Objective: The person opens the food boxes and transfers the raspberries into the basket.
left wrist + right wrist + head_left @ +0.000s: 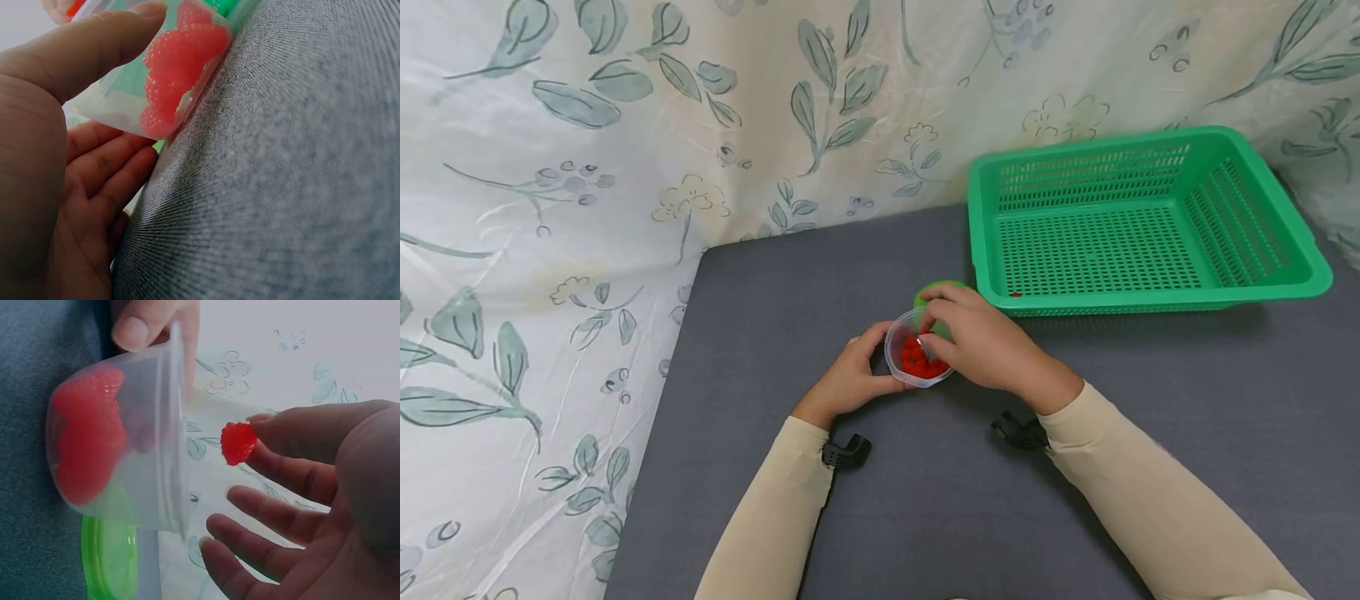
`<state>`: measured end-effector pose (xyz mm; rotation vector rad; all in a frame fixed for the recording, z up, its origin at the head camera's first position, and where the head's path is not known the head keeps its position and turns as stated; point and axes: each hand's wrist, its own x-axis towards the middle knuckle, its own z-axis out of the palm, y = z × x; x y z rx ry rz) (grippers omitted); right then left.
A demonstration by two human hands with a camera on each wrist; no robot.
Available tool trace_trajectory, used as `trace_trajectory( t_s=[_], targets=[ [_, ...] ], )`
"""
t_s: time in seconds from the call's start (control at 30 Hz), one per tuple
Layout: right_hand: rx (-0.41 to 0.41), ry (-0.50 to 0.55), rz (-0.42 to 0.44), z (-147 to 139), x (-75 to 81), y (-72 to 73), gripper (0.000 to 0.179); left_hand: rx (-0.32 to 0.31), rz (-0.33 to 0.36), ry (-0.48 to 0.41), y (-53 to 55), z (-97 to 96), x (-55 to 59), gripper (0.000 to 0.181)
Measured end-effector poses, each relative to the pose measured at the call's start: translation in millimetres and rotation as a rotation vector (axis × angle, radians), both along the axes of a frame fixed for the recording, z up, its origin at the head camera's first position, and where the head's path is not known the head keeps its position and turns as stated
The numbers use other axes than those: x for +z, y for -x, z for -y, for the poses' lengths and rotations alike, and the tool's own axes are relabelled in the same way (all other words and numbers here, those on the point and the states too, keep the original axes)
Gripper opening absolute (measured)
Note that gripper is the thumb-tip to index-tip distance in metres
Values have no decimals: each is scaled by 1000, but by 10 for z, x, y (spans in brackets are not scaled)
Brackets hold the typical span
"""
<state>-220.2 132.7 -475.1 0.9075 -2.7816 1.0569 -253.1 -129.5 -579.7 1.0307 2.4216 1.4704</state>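
A clear plastic tub (150, 494) stands on the grey table with several red raspberries (90, 437) at its bottom. My left hand (856, 373) holds the tub's side, thumb on the near wall and fingers round the far side. Over the tub's mouth is my right hand (988, 343), pinching one raspberry (238, 443) between thumb and index finger. In the right wrist view its other fingers are spread and that raspberry is just outside the rim. A light green lid (109, 556) lies behind the tub, partly hidden by the right hand in the head view.
A green slotted basket (1150, 300) stands at the back right, with a small red piece (1016, 294) in its near left corner. Floral cloth (850, 108) covers the back and left. Black wrist mounts (846, 452) sit on both sleeves.
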Motion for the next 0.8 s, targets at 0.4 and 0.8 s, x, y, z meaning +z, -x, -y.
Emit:
trace_trajectory(
  t_s=[0.4,0.8],
  targets=[
    [2,165,-39,-160,210,-11,6,12,52,3,-56,-50,146,76],
    [-191,219,-52,-530,401,96,7,38,61,59,-54,-45,198,80]
  ],
)
